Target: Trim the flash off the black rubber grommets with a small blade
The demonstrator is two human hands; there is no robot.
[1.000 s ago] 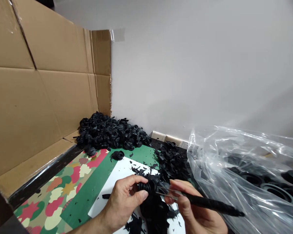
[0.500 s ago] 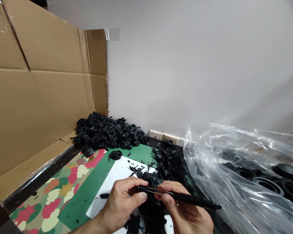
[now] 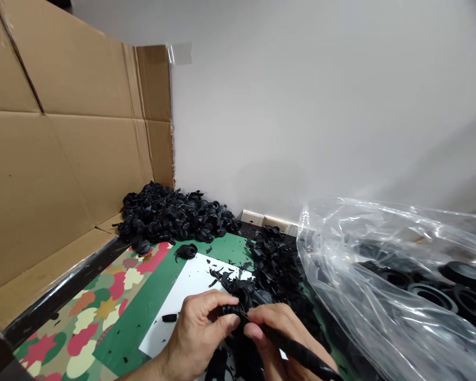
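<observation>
Between thumb and fingers, my left hand [image 3: 200, 328] pinches a small ribbed black rubber piece [image 3: 227, 310]. My right hand [image 3: 280, 338] grips a tool with a black-wrapped handle [image 3: 301, 353], whose thin metal tip meets the right side of the piece. The exact contact point is hidden by fingers and dark background. Black scraps [image 3: 241, 288] lie beneath and beyond both hands, on a white sheet [image 3: 182, 286]. One loose black piece [image 3: 188, 252] rests at the sheet's far left corner.
A heap of ribbed black pieces [image 3: 178, 211] sits against the cardboard wall [image 3: 91, 159]. Black shavings [image 3: 277, 264] are piled farther right. A clear plastic bag [image 3: 341, 264] with black rings stands at the right. Patterned paper [image 3: 99, 301] and a green surface [image 3: 143, 301] lie left.
My right hand has turned, so the tool handle now slopes down more steeply to the right, and its fingers are closer to my left hand. My left hand keeps its pinch.
</observation>
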